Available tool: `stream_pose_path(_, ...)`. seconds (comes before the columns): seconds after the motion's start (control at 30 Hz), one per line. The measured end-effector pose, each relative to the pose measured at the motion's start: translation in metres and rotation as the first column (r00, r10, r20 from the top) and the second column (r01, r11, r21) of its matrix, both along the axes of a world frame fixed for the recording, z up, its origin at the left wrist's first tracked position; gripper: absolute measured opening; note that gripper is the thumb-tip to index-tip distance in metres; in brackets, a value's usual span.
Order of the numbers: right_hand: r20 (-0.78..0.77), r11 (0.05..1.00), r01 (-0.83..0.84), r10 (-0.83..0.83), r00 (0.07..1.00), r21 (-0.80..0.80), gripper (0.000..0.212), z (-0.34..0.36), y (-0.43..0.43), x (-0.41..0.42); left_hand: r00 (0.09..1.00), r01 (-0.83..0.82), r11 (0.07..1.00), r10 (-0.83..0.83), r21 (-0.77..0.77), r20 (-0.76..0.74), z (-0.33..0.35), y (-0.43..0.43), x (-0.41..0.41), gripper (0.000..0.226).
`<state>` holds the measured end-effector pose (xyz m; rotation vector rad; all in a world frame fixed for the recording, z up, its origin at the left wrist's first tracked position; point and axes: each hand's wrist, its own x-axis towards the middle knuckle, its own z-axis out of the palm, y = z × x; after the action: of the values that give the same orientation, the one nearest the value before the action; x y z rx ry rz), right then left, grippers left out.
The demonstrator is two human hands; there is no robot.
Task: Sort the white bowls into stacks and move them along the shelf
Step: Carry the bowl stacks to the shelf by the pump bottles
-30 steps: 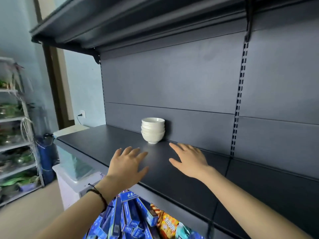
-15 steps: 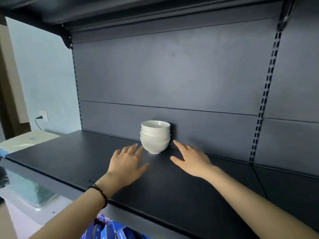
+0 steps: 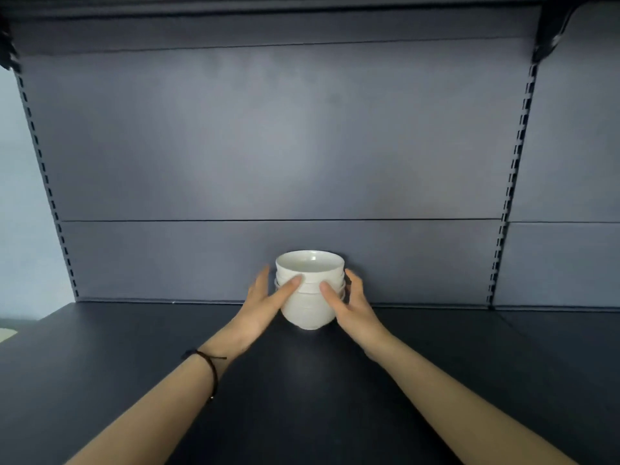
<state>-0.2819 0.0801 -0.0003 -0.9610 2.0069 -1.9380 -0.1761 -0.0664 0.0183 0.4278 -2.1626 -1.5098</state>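
A stack of white bowls (image 3: pixel 309 308) stands on the dark shelf (image 3: pixel 302 404), close to the back panel. My left hand (image 3: pixel 260 308) cups the stack's left side, its thumb lying across the front of the bowls and its fingers reaching round behind. On the other side my right hand (image 3: pixel 354 308) does the same, thumb on the front and fingers round the right edge. The stack rests on the shelf between both hands. A dark cord bracelet sits on my left wrist.
The dark back panel (image 3: pixel 268 146) rises right behind the bowls. Slotted uprights (image 3: pixel 511 196) stand at right and far left. An upper shelf (image 3: pixel 268 8) overhangs the top. The shelf board runs on to both sides of the stack.
Both hands have moved forward from flat above the shelf and closed in on the stack's two sides. The view has come closer and centred on the bowls.
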Motion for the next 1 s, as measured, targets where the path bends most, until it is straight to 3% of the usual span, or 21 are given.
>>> stream_pose_path(0.1,0.054,0.994,0.009,-0.003,0.999,-0.112,0.06,0.003,-0.012,0.001,0.986,0.053,0.994,-0.036,0.101,-0.162,0.003,0.003,-0.018,0.053)
stream_pose_path(0.2,0.082,0.982,0.023,-0.007,0.997,-0.187,0.054,0.001,-0.025,-0.001,0.966,0.047,0.981,0.003,0.189,-0.259,0.001,0.002,-0.029,0.065)
stream_pose_path(0.33,0.083,0.968,0.033,-0.012,0.996,-0.251,0.077,-0.003,-0.031,0.0,0.954,0.097,0.968,-0.024,0.231,-0.299,-0.017,-0.004,-0.035,0.078)
stream_pose_path(0.43,0.064,0.967,0.008,0.009,0.998,-0.253,0.08,-0.007,-0.03,-0.002,0.944,0.164,0.958,-0.083,0.235,-0.32,-0.025,-0.009,-0.036,0.085)
stream_pose_path(0.6,0.058,0.965,-0.011,0.027,0.998,-0.263,0.085,-0.009,-0.031,-0.002,0.933,0.22,0.945,-0.131,0.243,-0.334,-0.03,-0.006,-0.038,0.067)
stream_pose_path(1.0,0.053,0.977,-0.047,0.059,0.997,-0.207,0.094,-0.003,-0.024,0.011,0.913,0.257,0.909,-0.117,0.328,-0.391,-0.025,0.0,-0.031,0.073)
